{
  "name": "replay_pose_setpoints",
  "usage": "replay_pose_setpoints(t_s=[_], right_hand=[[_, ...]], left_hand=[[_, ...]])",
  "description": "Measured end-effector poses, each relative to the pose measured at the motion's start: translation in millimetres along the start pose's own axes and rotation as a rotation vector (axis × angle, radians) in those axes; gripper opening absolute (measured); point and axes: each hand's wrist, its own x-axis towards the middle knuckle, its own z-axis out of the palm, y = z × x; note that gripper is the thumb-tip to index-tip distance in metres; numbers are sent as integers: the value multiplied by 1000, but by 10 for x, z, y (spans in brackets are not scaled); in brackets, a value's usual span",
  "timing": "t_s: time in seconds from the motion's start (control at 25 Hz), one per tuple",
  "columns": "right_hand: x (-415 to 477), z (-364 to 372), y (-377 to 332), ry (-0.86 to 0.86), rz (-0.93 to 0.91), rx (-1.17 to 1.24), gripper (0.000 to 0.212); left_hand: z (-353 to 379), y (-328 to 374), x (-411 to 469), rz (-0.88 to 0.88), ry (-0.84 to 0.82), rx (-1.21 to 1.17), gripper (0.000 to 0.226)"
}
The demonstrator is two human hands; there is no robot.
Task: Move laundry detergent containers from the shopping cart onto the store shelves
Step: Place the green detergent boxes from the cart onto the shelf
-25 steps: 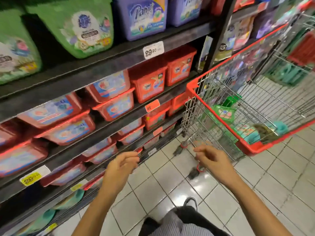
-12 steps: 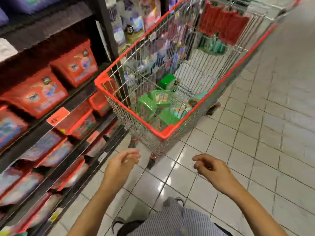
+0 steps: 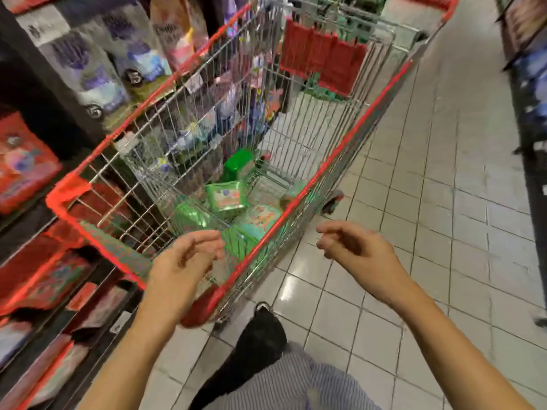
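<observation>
Head view: tiled floor (image 3: 444, 232), cart (image 3: 66, 192) beside shelves (image 3: 28, 213), left grip (image 3: 180, 261), right grip (image 3: 355, 250) slack, empty.

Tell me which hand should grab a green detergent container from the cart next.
Probably the left hand: it hovers empty over the cart's near rim, close to the green containers. The right hand, also empty, hangs outside it over floor tiles.

The large shopping cart of silver metal wire (image 3: 333, 155) has a smooth red plastic rim, and the square green plastic detergent containers (image 3: 226, 196) in it look glossy, with light on their lids. The pale square floor tiles (image 3: 444, 232) are smooth and shiny with a bright reflection. The grey-and-white striped shirt (image 3: 296, 380) is matt woven cloth.
</observation>
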Motion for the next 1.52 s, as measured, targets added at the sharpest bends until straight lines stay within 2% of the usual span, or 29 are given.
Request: replay_pose_setpoints(t_s=[0.12, 0.4, 0.52, 0.64, 0.72, 0.88, 1.08, 1.2, 1.28, 1.32, 1.44, 1.52], right_hand=[[615, -188, -242, -20, -113, 26, 22], [2326, -429, -631, -74, -202, 13, 26], [3142, -396, -585, -160, -205, -156, 17], [3962, -267, -434, -356, -179, -331, 12], [4453, -129, -307, -495, -112, -351, 8], [5228, 261, 100, -594, 21, -318, 8], [5685, 864, 1135, -674, 290, -332, 7], [5726, 1213, 1869, -638, 439, -290, 26], [5666, 1441, 2309, -639, 576, -250, 29], [5619, 1554, 2501, -656, 623, -254, 32], [5551, 1932, 2960, -708, 710, -170, 67], [5512, 2126, 3106, -717, 737, -147, 74]], left_hand=[[163, 185, 552, 13, 8, -30, 32], [385, 526, 1899, -107, 107, -33, 24], [504, 496, 2452, -195, 171, -24, 21], [578, 321, 2993, -311, 277, -45, 17], [597, 140, 3294, -381, 363, -46, 20], [569, -316, 3831, -475, 479, -102, 11], [495, -1264, 4272, -686, 471, 21, 27], [469, -2026, 4384, -754, 416, 86, 9], [502, -2486, 4448, -773, 403, 109, 34], [549, -2667, 4479, -781, 425, 41, 42], [698, -3165, 4614, -749, 460, -47, 50], [777, -3344, 4710, -734, 466, -63, 55]])
